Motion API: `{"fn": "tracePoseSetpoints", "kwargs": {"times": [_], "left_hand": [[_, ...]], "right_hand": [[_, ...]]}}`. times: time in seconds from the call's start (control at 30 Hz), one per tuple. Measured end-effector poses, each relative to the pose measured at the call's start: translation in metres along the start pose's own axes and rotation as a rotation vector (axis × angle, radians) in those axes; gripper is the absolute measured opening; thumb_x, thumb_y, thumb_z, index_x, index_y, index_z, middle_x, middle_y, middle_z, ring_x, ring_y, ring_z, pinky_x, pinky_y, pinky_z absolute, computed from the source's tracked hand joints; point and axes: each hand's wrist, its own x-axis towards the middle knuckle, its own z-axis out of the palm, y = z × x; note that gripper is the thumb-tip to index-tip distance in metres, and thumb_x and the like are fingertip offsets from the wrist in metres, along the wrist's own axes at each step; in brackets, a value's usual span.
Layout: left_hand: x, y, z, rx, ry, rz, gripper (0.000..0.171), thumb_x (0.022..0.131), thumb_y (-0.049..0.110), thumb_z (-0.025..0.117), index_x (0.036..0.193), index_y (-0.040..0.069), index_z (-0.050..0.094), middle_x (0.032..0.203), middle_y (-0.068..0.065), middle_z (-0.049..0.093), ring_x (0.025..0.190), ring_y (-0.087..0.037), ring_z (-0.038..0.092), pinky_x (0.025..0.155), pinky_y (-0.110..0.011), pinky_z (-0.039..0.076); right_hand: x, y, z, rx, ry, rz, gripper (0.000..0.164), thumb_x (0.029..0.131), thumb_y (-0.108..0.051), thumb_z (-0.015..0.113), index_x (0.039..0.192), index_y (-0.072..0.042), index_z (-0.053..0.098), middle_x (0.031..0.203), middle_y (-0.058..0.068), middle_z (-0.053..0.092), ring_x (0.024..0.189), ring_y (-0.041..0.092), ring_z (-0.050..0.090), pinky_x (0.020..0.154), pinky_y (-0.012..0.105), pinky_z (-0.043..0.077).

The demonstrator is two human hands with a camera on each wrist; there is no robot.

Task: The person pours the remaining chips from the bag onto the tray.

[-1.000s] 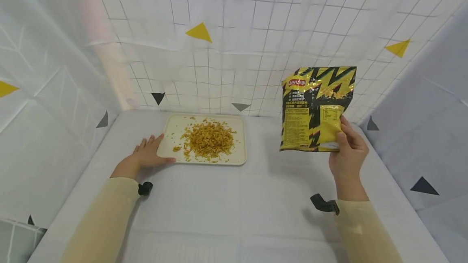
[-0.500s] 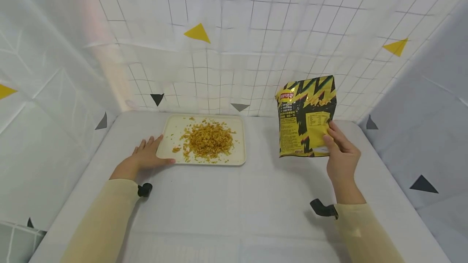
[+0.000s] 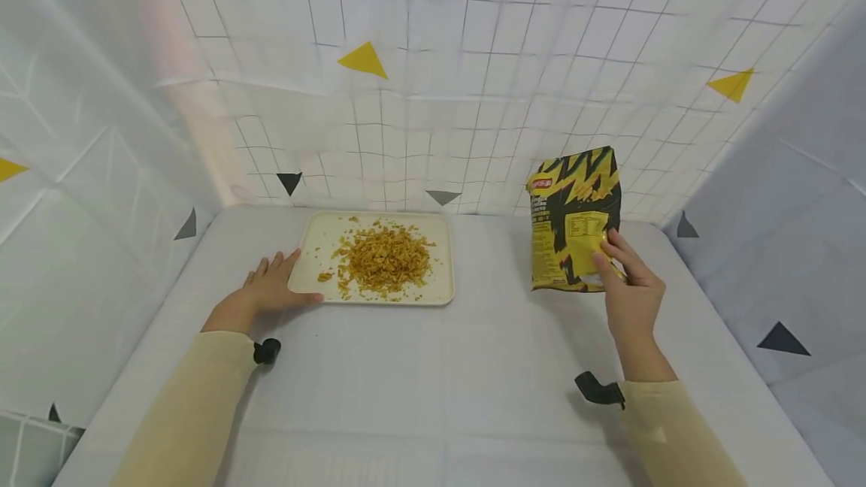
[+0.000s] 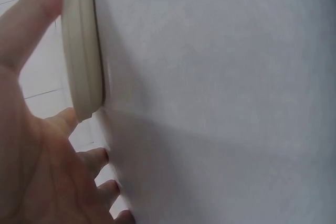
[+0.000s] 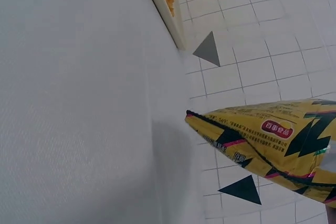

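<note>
My left hand [image 3: 264, 293] lies with spread, straight fingers at the near left corner of a cream rectangular tray [image 3: 443, 276]. Its thumb touches the front rim; the index finger is at the left side, as the left wrist view also shows on the tray's edge [image 4: 81, 51]. A heap of golden broken chips [image 3: 386, 258] covers the tray's middle. At the right, my right hand [image 3: 632, 303] pinches the lower right edge of a yellow and black chip bag [image 3: 575, 228], held upright above the table. A closed-looking sealed edge of the bag [image 5: 268, 140] faces the right wrist camera.
A white cloth covers the table [image 3: 379, 374]. Behind it rises a white grid-patterned curtain [image 3: 433, 134], and pale sheets [image 3: 771, 261] hang at both sides. A few chip crumbs [image 3: 325, 276] lie apart from the heap on the tray.
My right hand has lowered the chip bag and shifted slightly left; the bag has turned so its printed face looks narrower. The left hand and tray have stayed in place.
</note>
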Motion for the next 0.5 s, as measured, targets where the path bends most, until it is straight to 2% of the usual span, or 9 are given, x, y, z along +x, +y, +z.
{"fn": "tracePoseSetpoints", "kwargs": {"times": [0.13,0.5], "left_hand": [[-0.001,0.0,0.0,0.003,-0.003,0.001,0.123,0.081,0.069,0.069,0.16,0.002,0.003,0.158,-0.039,-0.005,0.143,-0.061,-0.01,0.112,-0.073,-0.002],[0.001,-0.001,0.001,0.0,-0.005,0.001,0.123,0.081,0.07,0.068,0.16,0.003,0.002,0.159,-0.038,-0.006,0.143,-0.06,-0.011,0.112,-0.073,-0.003]], "right_hand": [[-0.002,-0.003,-0.001,-0.125,-0.011,-0.031,0.028,0.089,-0.003,0.075,0.116,0.005,0.072,0.139,0.005,0.062,0.129,0.014,0.057,0.086,0.014,0.051],[-0.004,-0.02,0.001,-0.462,-0.09,-0.094,0.029,0.089,-0.013,0.077,0.116,-0.001,0.074,0.139,-0.004,0.061,0.128,0.009,0.056,0.081,0.005,0.047]]}}
